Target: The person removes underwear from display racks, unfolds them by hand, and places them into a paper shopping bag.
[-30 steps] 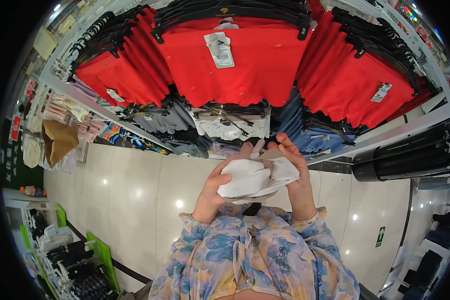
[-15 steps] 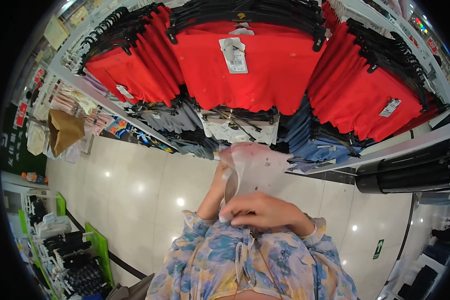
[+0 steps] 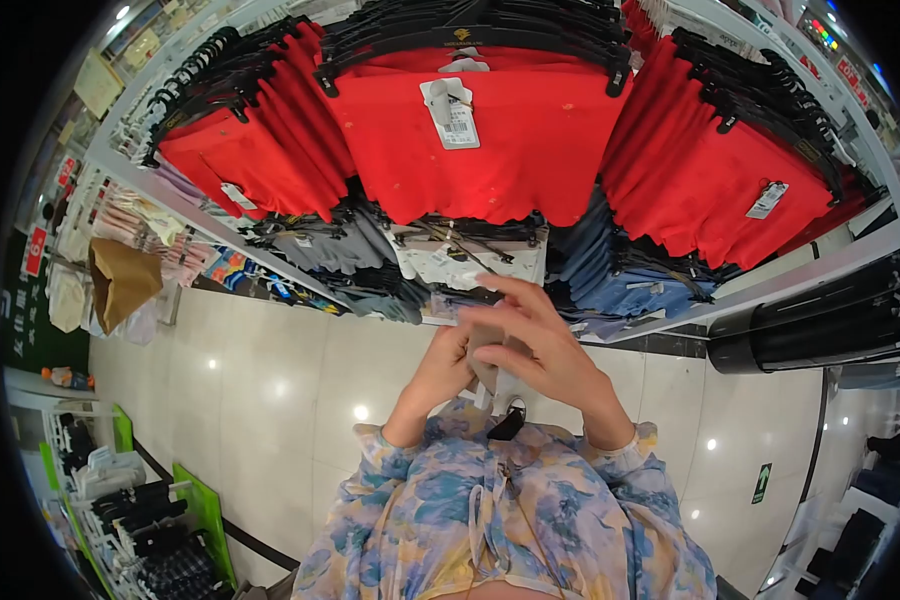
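Note:
A small, pale greyish folded cloth (image 3: 483, 368) is held at waist height in front of my body. My left hand (image 3: 442, 372) is closed on its left side, with part of the fingers hidden behind it. Over the cloth's right side is my right hand (image 3: 550, 350), its fingers stretched out and spread, slightly blurred; the thumb lies at the cloth's face. Beyond the hands hang red garments (image 3: 470, 150) on black clip hangers, with a white price tag (image 3: 450, 115) on the middle one.
Below the red garments hang white bottoms (image 3: 460, 258) and blue jeans (image 3: 610, 270). Long black rolls or cylinders (image 3: 810, 330) lie at the rack's right end. A brown paper bag (image 3: 125, 285) hangs at left. Green-edged shelving (image 3: 200, 520) stands lower left on the tiled floor (image 3: 270, 400).
The pale cloth, spread out earlier, is now bunched into a small folded piece. My right hand has risen and its fingers have spread. My left hand is lower and plainer to see.

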### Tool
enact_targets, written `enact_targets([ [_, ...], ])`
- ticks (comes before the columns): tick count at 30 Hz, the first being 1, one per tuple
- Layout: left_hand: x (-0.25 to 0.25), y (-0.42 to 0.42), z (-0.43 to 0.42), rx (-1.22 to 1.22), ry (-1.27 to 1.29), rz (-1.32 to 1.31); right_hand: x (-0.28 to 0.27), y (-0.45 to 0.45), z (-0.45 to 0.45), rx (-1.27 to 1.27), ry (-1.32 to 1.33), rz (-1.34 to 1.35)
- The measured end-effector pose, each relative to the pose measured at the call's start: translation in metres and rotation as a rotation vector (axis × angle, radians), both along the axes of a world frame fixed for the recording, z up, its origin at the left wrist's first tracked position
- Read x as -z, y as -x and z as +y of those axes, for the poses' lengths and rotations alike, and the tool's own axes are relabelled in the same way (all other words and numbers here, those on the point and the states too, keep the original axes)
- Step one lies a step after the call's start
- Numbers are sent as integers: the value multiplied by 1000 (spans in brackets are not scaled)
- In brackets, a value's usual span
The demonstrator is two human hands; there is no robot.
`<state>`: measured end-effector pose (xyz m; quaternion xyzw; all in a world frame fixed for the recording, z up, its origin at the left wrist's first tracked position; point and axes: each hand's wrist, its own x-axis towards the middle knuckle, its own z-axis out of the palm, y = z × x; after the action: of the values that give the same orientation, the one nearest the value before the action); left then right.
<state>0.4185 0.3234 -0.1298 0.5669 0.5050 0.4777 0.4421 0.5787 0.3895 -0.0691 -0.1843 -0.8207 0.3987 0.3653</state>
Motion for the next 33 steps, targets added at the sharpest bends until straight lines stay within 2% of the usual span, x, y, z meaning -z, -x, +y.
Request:
enact_targets([
  [1, -1, 0, -1, -7, 12, 34, 8, -1, 3, -82, -67, -132],
  [2, 2, 1, -1, -12, 11, 32, 15, -1, 4, -87, -69, -135],
  [4, 10, 3, -4, -108, -15, -202, 18, 2, 3, -111, 143, -49],
  [8, 2, 7, -11, -104, 108, -405, -3, 12, -7, -16, 258, 72],
  [10, -8, 8, -13, -16, 62, -193, 3, 14, -4, -138, 146, 9],
  [11, -4, 10, -14, -21, 60, -194, 4, 15, -3, -142, 145, 8],
  [13, 2, 13, -15, 71, 121, -268, 6, 16, 0, -199, 115, -40],
  [16, -8, 10, -19, -38, 133, -378, 14, 16, -1, -92, 194, 28],
  [17, 2, 16, -19, -42, 133, -380, 14, 15, -1, -96, 195, 26],
  [19, 20, 30, -18, -60, 204, -430, 12, 15, 1, 26, -21, 57],
  [20, 19, 28, -19, -68, 200, -431, 10, 15, 0, 17, -23, 57],
  [22, 10, 22, -19, -394, 149, -812, 7, 14, -4, 50, -168, 158],
  [23, 7, 25, -20, -401, 144, -812, 6, 12, -8, 42, -169, 161],
  [25, 3, 32, -19, -348, 23, -1073, 7, 6, -17, 4, -100, -16],
  [26, 8, 33, -17, -384, 35, -1070, 6, 7, -20, 2, -98, -14],
  [27, 14, 36, -18, -384, 37, -1068, 5, 9, -24, -15, 70, -74],
  [28, 19, 41, -21, -219, 7, -1268, 5, 12, -27, -30, 239, -135],
  [29, 23, 43, -23, -43, -24, -1464, 5, 14, -27, -26, 241, -136],
  [32, 22, 42, -22, -36, 31, -1531, 8, 21, -22, 44, 323, -142],
  [33, 19, 40, -21, -56, 81, -1547, 14, 23, -19, 89, 196, -102],
])
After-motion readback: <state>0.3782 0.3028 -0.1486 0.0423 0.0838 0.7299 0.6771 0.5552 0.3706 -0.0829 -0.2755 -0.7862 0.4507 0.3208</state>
